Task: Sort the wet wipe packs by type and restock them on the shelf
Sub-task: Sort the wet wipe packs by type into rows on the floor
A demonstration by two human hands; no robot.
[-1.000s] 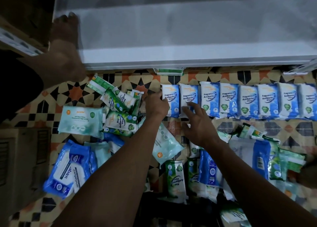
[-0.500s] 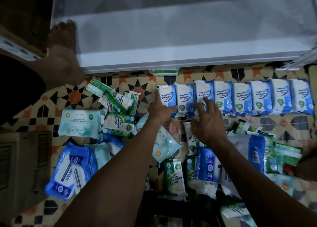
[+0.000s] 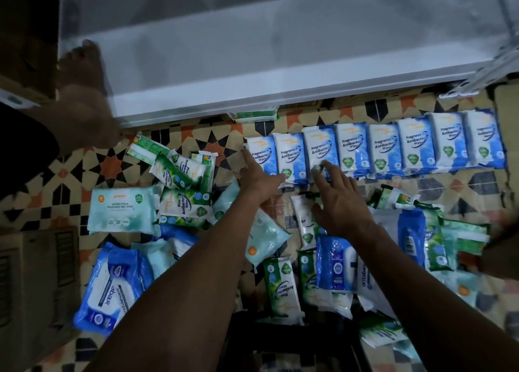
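The biggest risk lies with the row of blue-and-white antibacterial packs [image 3: 376, 149], eight of them set edge to edge on the patterned tile floor [image 3: 196, 135] just near of the white shelf [image 3: 252, 62]: they overlap slightly, so a nudge at the left end could likely fan the whole line out of square or slide packs over each other. The left hand [image 3: 257, 175] lies with straight fingers against the leftmost pack, gripping nothing, and the right hand [image 3: 337, 197] spreads relaxed fingers over the third pack's near edge, holding nothing either; an uneven push from either would probably skew the row. A lesser risk is mixing types, since the unsorted heap sits just near of the row: a white pack [image 3: 303, 220] lies under the right hand and could be dragged along with it. The shelf itself shows no packs on its deck, so restocking looks not yet begun. A bare foot [image 3: 81, 71] rests at the shelf's left corner, in the way of that end. To the left lie a pale teal pack [image 3: 122, 214], a pile of green pine packs [image 3: 182, 192], and dark blue packs [image 3: 112, 284] nearer still; more green and blue packs [image 3: 438, 239] crowd the right. A green pack [image 3: 252, 114] pokes out from under the shelf edge.
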